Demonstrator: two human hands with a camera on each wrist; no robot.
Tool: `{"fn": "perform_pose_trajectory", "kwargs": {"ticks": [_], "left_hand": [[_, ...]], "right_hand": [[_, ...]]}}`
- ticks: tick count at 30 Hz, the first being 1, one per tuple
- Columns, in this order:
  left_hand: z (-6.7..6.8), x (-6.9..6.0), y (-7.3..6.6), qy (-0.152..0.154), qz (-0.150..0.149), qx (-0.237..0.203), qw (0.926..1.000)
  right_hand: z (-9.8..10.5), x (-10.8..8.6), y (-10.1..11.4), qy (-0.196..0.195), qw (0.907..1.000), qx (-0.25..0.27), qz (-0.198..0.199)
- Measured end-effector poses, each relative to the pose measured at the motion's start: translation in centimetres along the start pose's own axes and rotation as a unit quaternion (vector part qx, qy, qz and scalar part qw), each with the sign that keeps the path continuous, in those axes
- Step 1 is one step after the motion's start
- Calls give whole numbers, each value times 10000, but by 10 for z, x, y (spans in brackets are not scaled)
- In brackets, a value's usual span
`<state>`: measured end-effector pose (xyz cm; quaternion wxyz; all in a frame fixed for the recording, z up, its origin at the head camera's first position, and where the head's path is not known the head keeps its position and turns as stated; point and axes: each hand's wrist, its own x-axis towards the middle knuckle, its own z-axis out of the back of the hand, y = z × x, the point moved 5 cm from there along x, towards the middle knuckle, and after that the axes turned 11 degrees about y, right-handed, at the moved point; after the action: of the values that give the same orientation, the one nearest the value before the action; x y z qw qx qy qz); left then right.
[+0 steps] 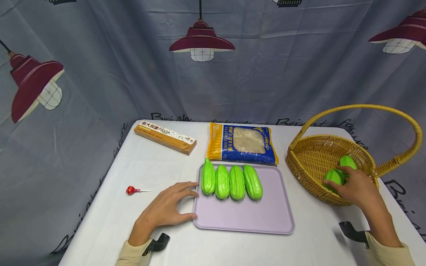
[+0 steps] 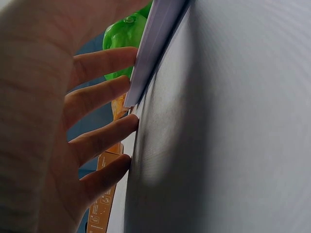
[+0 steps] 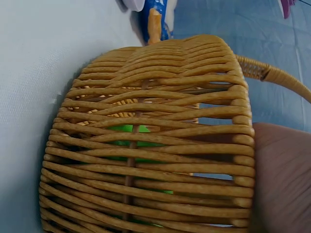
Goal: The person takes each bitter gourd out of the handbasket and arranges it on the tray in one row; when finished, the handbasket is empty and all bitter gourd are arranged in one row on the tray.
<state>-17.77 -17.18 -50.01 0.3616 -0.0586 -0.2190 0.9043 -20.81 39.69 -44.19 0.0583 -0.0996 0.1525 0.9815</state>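
Note:
Several bright green ridged gourds (image 1: pixel 237 182) lie side by side along the far half of a lilac tray (image 1: pixel 246 220). My left hand (image 1: pixel 169 207) rests at the tray's left edge, thumb and fingers spread and fairly straight, fingertips touching the rim. In the left wrist view the fingers (image 2: pixel 104 138) lie along the tray's side. My right hand (image 1: pixel 361 190) reaches into the wicker basket (image 1: pixel 313 151), thumb and fingers around a green gourd (image 1: pixel 334 177). Beyond it lies another green piece (image 1: pixel 347 162). In the right wrist view the basket's weave (image 3: pixel 160 145) hides the fingers.
A blue and yellow pasta bag (image 1: pixel 244 143) lies behind the tray. At the back left is a brown pasta box (image 1: pixel 164 136). A red lollipop (image 1: pixel 131 190) lies left of my left hand. The basket's tall handle (image 1: pixel 362 106) arches over its opening.

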Motion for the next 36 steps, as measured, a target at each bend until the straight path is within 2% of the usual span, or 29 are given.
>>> {"fn": "perform_pose_trajectory", "kwargs": {"ticks": [8, 13, 24, 32, 36], "left_hand": [[0, 0, 0, 115, 101, -82, 9998], [1, 0, -1, -16, -20, 7, 10000], [0, 0, -1, 5, -26, 9, 10000], [1, 0, 0, 6, -19, 7, 10000], [0, -1, 0, 8, -11, 8, 10000]], "right_hand": [[0, 5, -1, 129, 9999, -47, 93], [2, 4, 0, 62, 9996, 80, 262], [20, -5, 21, -457, 9925, 582, 972], [37, -15, 35, -1027, 9843, 695, 1257], [42, -21, 41, -1144, 9801, 850, 1380]]}}
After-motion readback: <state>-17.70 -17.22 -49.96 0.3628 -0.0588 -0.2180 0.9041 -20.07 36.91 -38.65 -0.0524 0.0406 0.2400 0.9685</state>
